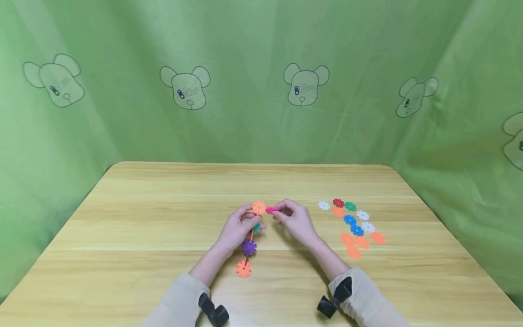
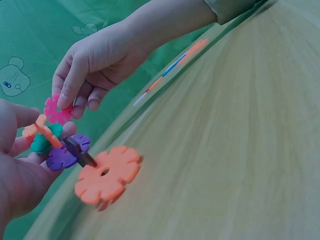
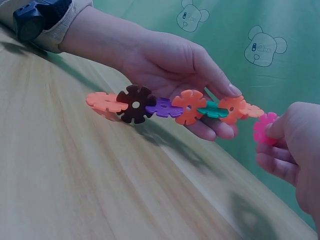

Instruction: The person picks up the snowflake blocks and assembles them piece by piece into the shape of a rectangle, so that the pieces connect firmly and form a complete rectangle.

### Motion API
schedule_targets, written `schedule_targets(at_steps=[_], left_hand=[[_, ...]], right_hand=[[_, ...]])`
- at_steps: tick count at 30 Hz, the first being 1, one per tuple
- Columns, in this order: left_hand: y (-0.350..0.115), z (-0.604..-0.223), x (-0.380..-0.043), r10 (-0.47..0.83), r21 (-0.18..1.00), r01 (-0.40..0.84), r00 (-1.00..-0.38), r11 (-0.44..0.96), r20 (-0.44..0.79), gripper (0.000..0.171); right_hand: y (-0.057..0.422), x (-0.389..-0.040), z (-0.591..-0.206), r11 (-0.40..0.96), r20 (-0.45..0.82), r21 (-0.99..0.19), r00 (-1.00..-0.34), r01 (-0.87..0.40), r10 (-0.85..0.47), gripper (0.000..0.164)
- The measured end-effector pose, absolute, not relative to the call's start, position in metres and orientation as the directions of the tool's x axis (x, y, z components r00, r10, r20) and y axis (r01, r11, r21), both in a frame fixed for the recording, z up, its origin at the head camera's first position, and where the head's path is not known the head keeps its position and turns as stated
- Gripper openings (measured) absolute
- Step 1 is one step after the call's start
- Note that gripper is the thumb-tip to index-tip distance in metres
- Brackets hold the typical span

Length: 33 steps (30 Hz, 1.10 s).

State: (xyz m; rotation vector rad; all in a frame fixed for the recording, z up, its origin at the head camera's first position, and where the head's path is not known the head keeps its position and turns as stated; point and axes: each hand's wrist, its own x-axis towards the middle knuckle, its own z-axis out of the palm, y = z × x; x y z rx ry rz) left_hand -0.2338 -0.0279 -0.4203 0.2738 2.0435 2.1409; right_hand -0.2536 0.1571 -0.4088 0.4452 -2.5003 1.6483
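My left hand (image 1: 234, 230) grips a chain of notched plastic snowflake discs by its upper part, thumb and fingers around the discs. From the near end, the right wrist view shows an orange disc (image 3: 102, 102), a dark brown disc (image 3: 136, 104), a purple disc (image 3: 164, 107), then orange, a green disc (image 3: 213, 109) and more orange, slotted crosswise into each other. Between thumb and fingers, my right hand (image 1: 297, 223) pinches a pink disc (image 2: 58, 110). The pink disc's edge is right at the far orange disc (image 1: 259, 207); whether they interlock I cannot tell.
Loose discs lie on the wooden table (image 1: 143, 218) to the right: several orange discs (image 1: 377, 238), blue discs (image 1: 357, 230), white discs (image 1: 324, 205), a red disc (image 1: 338, 203) and a green one. A green curtain (image 1: 245, 131) hangs behind the table. Black straps circle both sleeves.
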Motion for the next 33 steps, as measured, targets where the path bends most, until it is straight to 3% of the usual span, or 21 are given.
schedule_targets(at_steps=[6, 13, 20, 28, 33], left_hand=[[-0.0266, -0.4222, -0.2352, 0.240, 0.999, 0.037, -0.970, 0.020, 0.031, 0.051], [-0.0272, -0.4216, -0.2358, 0.270, 0.995, 0.072, -0.962, 0.075, 0.049, 0.064], [-0.0287, -0.4223, -0.2347, 0.326, 0.994, 0.084, -0.944, 0.070, 0.057, 0.062], [-0.0311, -0.4215, -0.2350, 0.370, 0.976, 0.151, -0.925, 0.158, 0.083, 0.060], [-0.0342, -0.4175, -0.2340, 0.390, 0.965, 0.186, -0.915, 0.187, 0.101, 0.060]], right_hand=[[0.1575, -0.2533, -0.4101, 0.354, 0.281, -0.874, -0.941, -0.331, -0.187, 0.007], [0.1571, -0.2528, -0.4114, 0.366, 0.313, -0.851, -0.923, -0.378, -0.226, 0.008], [0.1600, -0.2538, -0.4142, 0.424, 0.405, -0.762, -0.871, -0.489, -0.277, 0.010], [0.1619, -0.2515, -0.4121, 0.422, 0.445, -0.731, -0.844, -0.536, -0.299, 0.010], [0.1610, -0.2512, -0.4106, 0.416, 0.518, -0.670, -0.789, -0.615, -0.331, 0.012]])
